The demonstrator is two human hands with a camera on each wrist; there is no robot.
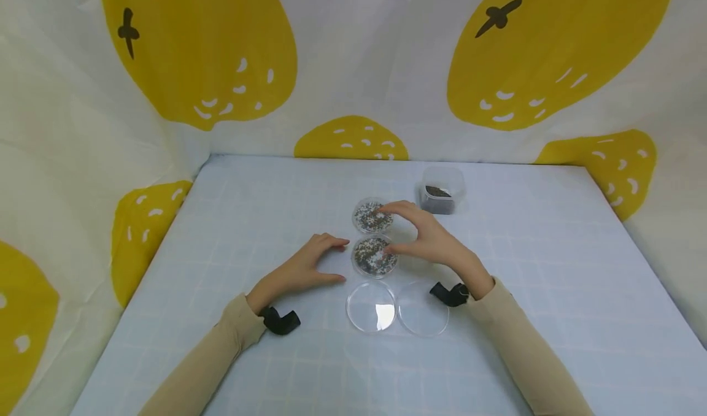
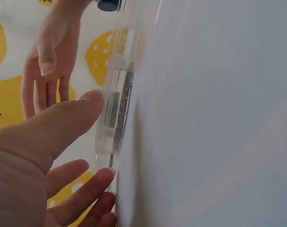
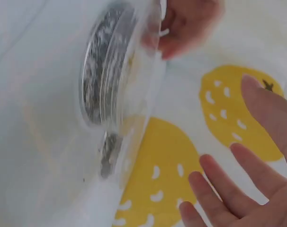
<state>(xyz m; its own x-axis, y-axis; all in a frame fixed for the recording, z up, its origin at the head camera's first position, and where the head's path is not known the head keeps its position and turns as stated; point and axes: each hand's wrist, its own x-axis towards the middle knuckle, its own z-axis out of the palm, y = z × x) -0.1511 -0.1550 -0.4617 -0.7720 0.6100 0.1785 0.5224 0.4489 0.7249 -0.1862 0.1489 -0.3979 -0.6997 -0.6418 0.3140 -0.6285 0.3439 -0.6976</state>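
Note:
Two round clear dishes hold a speckled black-and-white grainy mix, the far dish [image 1: 366,216] just behind the near dish [image 1: 370,259]. My left hand [image 1: 301,270] is beside the near dish on its left, thumb and fingers spread apart with nothing between them. In the left wrist view, the thumb [image 2: 70,120] overlaps the dish side. My right hand [image 1: 431,235] is raised over the dishes' right side, its thumb and fingers parted. The right wrist view has its fingers [image 3: 224,189] spread, holding nothing, away from the dishes.
Two clear round lids, a left lid [image 1: 360,308] and a right lid [image 1: 422,315], lie nearer me, side by side. A small clear tub [image 1: 439,201] of dark grains stands at the back right. A fruit-patterned curtain [image 1: 353,66] borders the pale table [image 1: 265,201].

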